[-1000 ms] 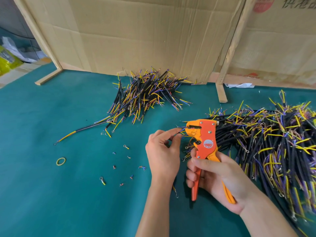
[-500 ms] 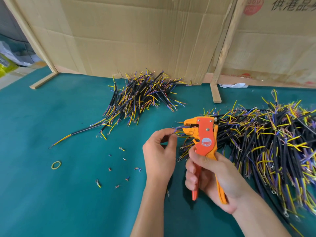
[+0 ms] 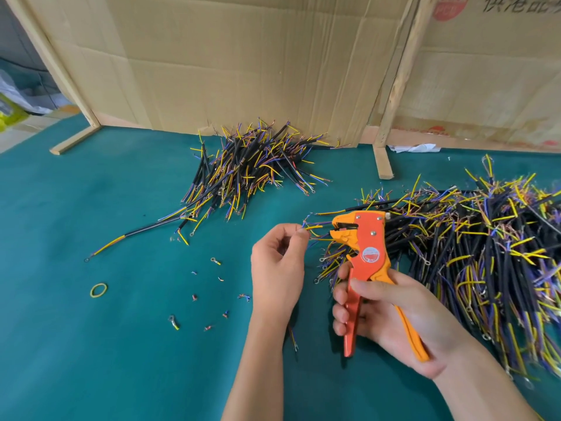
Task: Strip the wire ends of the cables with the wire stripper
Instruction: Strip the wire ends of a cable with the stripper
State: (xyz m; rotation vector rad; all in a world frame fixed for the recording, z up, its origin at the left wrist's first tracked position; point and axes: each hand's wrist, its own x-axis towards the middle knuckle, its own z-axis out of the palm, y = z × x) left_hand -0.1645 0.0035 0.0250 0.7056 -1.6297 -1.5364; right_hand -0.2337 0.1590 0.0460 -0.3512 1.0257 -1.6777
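Both forearms are bare to the frame edge, left hand [image 3: 277,265] and right hand [image 3: 391,317] ungloved.

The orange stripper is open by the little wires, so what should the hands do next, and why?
Probably slide one wire tip into the stripper's mouth. The left hand pinches the yellow and purple wire ends just beside the wire stripper, which the right hand holds with its mouth open and, as far as can be seen, nothing inside.

Teal table cover [image 3: 91,360], creased cardboard sheets [image 3: 243,62] standing along its far edge, wooden frame strips [image 3: 383,159] propping them, crumpled white paper [image 3: 414,148] at the cardboard's foot, yellow rubber band [image 3: 98,290] lying flat at left
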